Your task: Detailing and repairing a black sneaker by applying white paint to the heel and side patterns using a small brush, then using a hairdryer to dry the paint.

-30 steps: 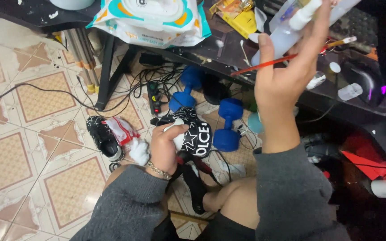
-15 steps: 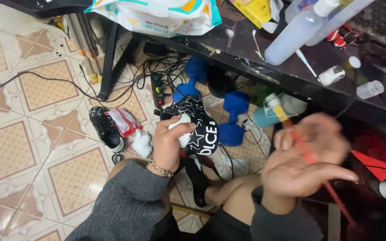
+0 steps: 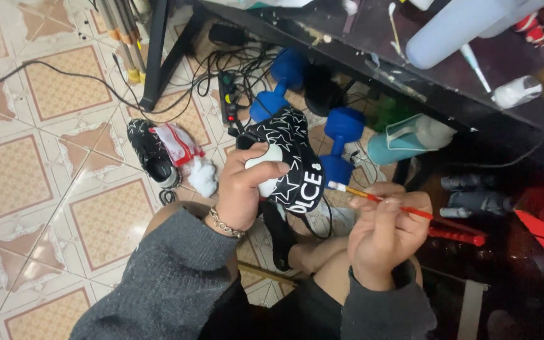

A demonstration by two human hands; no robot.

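Observation:
My left hand (image 3: 247,186) grips a black shoe (image 3: 294,167) with white stars and white lettering, thumb across its pale toe cap, held above my lap. My right hand (image 3: 385,230) holds a thin red-handled paintbrush (image 3: 404,209), its tip pointing left toward the side of the shoe. The brush tip sits just right of the shoe, close to it; I cannot tell whether it touches. Both arms wear grey sleeves, and a chain bracelet is on my left wrist.
A second black shoe (image 3: 152,154) stuffed with red and white cloth lies on the tiled floor (image 3: 45,164). Blue dumbbells (image 3: 338,141), a power strip (image 3: 229,97) and tangled cables sit under a dark desk (image 3: 461,69) bearing bottles. A teal bottle (image 3: 404,141) lies under it.
My right hand came down from the desk top with the paintbrush to beside the shoe. My left hand kept its hold on the shoe, lifting it slightly.

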